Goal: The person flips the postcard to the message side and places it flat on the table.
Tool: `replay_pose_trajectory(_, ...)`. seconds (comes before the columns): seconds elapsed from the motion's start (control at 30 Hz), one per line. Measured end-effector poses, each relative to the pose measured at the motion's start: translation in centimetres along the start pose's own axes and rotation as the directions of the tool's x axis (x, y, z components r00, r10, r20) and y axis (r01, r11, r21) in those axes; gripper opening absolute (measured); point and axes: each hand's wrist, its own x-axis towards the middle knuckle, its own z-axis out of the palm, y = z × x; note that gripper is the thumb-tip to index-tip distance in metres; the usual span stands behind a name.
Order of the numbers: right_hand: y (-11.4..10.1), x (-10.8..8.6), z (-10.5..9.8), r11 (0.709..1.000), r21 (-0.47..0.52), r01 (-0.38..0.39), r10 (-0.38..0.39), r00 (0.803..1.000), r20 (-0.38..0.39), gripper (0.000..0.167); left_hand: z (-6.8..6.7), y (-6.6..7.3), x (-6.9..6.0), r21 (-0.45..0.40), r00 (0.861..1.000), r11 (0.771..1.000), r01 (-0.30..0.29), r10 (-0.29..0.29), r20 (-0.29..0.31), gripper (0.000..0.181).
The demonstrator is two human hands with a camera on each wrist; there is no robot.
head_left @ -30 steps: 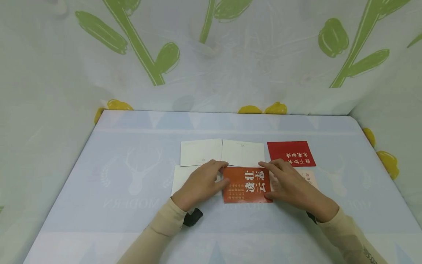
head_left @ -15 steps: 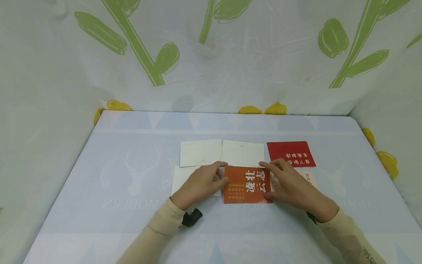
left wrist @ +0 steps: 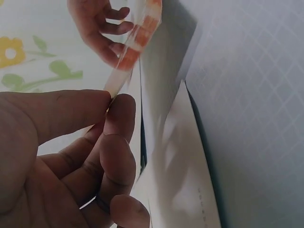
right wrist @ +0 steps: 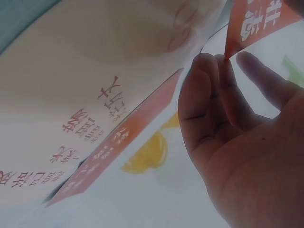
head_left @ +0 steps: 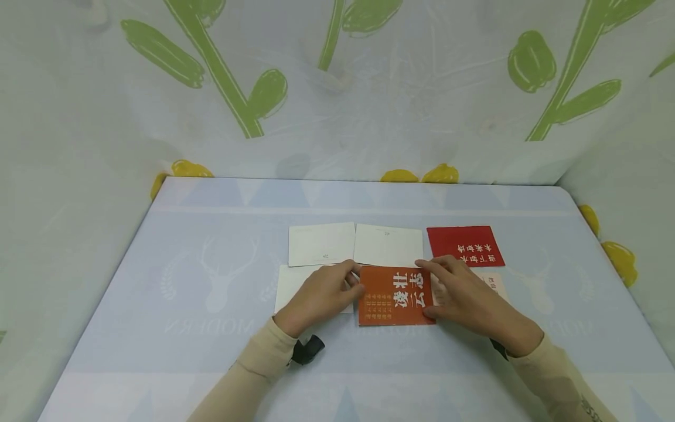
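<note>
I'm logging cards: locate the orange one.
In the head view, the orange card is right of centre, held between the left hand and right hand, nearer the wearer than a white card.

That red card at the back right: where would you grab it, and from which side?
I'd pinch the red card by its right edge, coming in from the right. It looks thin and lies flat, so that edge may need lifting first. Only tabletop borders it there, while the pale card and the right hand crowd its front.
</note>
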Motion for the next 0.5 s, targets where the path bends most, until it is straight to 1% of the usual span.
replay_pose_trajectory(0.17,0.19,-0.05,-0.01,1.000,-0.007,-0.008,0.008,1.000,-0.003,0.074,0.07,-0.01,-0.25,-0.007,1.000,1.000,0.000,0.000,-0.007,0.021)
replay_pose_trajectory(0.5,0.09,-0.17,-0.36,1.000,-0.005,-0.025,0.025,1.000,-0.008,0.070,0.07,0.08,-0.53,0.016,0.999,0.999,-0.036,0.037,-0.039,0.021)
